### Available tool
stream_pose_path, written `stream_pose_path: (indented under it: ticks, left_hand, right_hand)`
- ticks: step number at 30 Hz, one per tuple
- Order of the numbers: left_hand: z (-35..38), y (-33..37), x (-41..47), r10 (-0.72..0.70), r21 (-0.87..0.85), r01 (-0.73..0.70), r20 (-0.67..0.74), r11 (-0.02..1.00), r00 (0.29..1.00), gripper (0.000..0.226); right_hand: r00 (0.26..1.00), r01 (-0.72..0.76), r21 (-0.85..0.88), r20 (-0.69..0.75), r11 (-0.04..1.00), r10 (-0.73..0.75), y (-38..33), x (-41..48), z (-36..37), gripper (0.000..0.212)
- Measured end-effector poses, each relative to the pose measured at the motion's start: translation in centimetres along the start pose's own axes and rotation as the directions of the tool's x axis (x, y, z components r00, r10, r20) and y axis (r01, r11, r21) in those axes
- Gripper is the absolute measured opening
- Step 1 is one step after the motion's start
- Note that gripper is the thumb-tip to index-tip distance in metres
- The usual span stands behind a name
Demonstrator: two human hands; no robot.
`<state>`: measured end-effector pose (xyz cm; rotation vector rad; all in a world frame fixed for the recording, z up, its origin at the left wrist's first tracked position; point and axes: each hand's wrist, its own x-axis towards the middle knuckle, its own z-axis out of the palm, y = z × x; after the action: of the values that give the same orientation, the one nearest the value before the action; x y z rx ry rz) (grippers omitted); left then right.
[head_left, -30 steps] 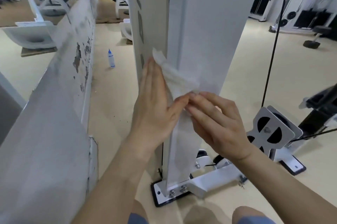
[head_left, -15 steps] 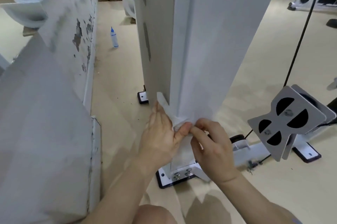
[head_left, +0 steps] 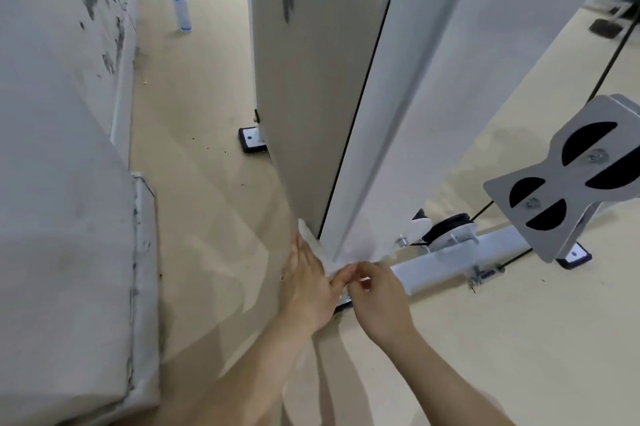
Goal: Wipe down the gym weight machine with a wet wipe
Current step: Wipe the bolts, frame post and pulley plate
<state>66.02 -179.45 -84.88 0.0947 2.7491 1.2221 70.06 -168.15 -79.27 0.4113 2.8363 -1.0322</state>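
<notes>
From the head view, the wipe [head_left: 356,249] is white, thin and crumpled. It is wrapped round the very bottom of the tall white post [head_left: 415,96] of the weight machine, just above the floor [head_left: 207,183]. One corner sticks up on the left side of the post.

The left hand [head_left: 308,283] lies flat on the wipe. Its fingers [head_left: 299,252] are straight and close together, and they press the wipe on the left side of the post. The right hand [head_left: 377,294] is in front of the post. Its fingers [head_left: 363,269] are curled, and they pinch the lower edge of the wipe. The two hands touch at the thumbs.

A grey plate [head_left: 571,183] with black holes hangs at the right. A small bottle [head_left: 180,6] with a blue tip stands far back on the floor. A chipped wall [head_left: 52,113] is at the left.
</notes>
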Motion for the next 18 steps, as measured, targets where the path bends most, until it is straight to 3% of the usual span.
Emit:
stream_pose_path:
  ticks: [2, 4, 6, 8, 10, 12, 14, 15, 16, 18]
  left_hand:
    - [1.2, -1.9, 0.4, -0.023, 0.053, 0.019, 0.066, 0.998, 0.998, 0.123]
    - [1.8, -3.1, 0.7, -0.046, 0.124, 0.027, 0.151, 0.992, 0.988, 0.128]
    - [1.4, -2.7, 0.9, -0.091, 0.141, 0.064, 0.193, 0.988, 0.977, 0.133]
    - [-0.4, -0.9, 0.7, -0.028, 0.112, 0.013, 0.133, 0.994, 0.991, 0.122]
    - [-3.1, 2.4, 0.0, 0.127, 0.028, -0.127, -0.005, 0.992, 0.992, 0.107]
    - [-6.6, 6.9, -0.9, 0.241, 0.009, -0.242, -0.156, 0.97, 0.958, 0.093]
    - [-10.4, 11.2, -1.4, 0.4, 0.223, -0.336, -0.389, 0.915, 0.83, 0.086]
    - [-12.1, 12.8, -1.4, 0.49, 0.366, -0.35, -0.431, 0.862, 0.758, 0.082]
    - [-13.6, 14.2, -1.3, 0.538, 0.48, -0.333, -0.395, 0.812, 0.745, 0.08]
    - [-16.0, 16.5, -1.5, 0.454, 0.646, -0.216, -0.227, 0.732, 0.862, 0.084]
  right_hand:
    - [0.974, -0.207, 0.258, 0.147, 0.944, 0.173, -0.9, 0.2, 0.6, 0.028]
    - [0.918, -0.38, 0.432, 0.283, 0.818, 0.276, -1.9, -0.1, 1.0, 0.025]
    - [0.901, -0.421, 0.466, 0.312, 0.778, 0.301, -2.5, -0.2, 0.6, 0.018]
    - [0.915, -0.401, 0.504, 0.257, 0.765, 0.31, -3.5, -0.3, -0.8, 0.018]
    - [0.96, -0.269, 0.58, 0.1, 0.769, 0.26, -4.9, -1.2, -3.1, 0.009]
    - [0.976, -0.064, 0.705, -0.103, 0.706, 0.191, -7.1, -2.9, -5.7, 0.006]
    - [0.932, 0.22, 0.752, -0.35, 0.622, 0.094, -9.3, -4.0, -7.7, 0.012]
    - [0.889, 0.339, 0.735, -0.455, 0.587, 0.057, -10.2, -4.1, -8.5, 0.013]
    - [0.85, 0.42, 0.7, -0.526, 0.579, 0.019, -10.5, -3.9, -8.9, 0.012]
    - [0.822, 0.452, 0.65, -0.57, 0.611, -0.002, -10.1, -2.9, -9.0, 0.012]
